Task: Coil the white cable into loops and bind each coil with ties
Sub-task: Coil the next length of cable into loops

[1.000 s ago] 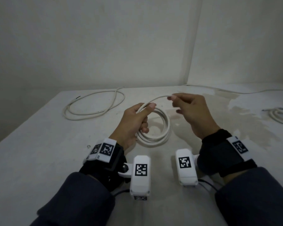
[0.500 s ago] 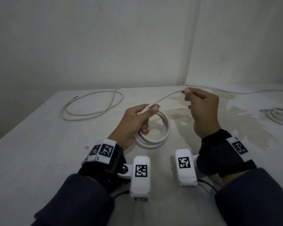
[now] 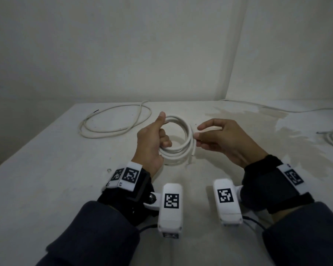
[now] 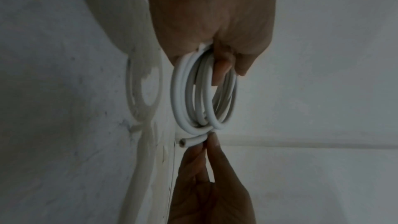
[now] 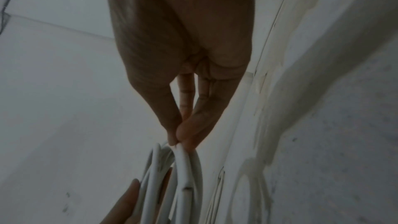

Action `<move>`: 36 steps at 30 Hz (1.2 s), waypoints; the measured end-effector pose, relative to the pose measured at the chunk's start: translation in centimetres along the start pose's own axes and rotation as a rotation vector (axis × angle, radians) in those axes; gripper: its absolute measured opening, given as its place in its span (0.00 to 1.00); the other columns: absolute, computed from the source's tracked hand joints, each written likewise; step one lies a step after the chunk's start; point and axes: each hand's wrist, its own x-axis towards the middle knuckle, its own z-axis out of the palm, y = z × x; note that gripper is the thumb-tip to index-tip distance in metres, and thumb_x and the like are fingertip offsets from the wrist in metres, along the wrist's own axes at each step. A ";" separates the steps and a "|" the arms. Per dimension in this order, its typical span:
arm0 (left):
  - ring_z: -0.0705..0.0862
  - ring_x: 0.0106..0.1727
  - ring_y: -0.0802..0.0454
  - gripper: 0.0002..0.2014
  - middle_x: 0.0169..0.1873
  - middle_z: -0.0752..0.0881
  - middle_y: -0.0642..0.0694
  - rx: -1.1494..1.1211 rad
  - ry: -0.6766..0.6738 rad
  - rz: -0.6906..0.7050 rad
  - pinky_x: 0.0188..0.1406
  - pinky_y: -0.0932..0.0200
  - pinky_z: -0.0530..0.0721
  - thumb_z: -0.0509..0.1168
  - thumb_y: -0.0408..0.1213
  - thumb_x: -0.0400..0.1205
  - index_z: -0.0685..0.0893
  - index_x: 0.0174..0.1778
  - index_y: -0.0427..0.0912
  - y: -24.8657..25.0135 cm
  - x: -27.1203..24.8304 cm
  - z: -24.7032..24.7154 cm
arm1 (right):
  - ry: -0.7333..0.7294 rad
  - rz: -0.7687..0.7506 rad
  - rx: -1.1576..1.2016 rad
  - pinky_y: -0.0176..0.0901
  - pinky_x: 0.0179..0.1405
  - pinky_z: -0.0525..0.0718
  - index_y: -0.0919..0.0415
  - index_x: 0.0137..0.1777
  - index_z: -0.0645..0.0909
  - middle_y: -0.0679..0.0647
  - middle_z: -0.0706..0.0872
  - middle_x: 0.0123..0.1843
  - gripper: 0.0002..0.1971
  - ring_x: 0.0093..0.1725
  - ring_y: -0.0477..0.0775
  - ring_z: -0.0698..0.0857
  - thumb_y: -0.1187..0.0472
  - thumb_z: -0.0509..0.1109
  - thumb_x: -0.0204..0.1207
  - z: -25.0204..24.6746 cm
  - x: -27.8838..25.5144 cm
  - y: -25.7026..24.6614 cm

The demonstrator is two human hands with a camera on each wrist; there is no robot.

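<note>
White cable (image 3: 183, 148): light, springy, likely unwinds. Left hand (image 3: 152, 139) grips coil; right hand (image 3: 221, 140) pinches cut end. Hold where turns bunch.

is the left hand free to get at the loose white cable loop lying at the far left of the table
Probably not yet: the left hand grips the coiled white cable. The loose loop lies open on the table, nothing covering it.

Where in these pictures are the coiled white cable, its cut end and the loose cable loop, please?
coiled white cable (image 3: 188, 129): head view, right side of the rings.
cut end (image 4: 183, 142): left wrist view, open tip.
loose cable loop (image 3: 112, 130): head view, near strand on the table.
</note>
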 end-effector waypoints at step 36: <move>0.59 0.15 0.58 0.16 0.14 0.59 0.54 -0.089 0.087 0.007 0.13 0.66 0.64 0.69 0.41 0.81 0.72 0.31 0.46 -1.0 -0.5 0.8 | -0.092 0.035 0.057 0.38 0.37 0.88 0.65 0.48 0.80 0.57 0.86 0.32 0.12 0.32 0.51 0.88 0.81 0.70 0.71 0.5 0.1 0.0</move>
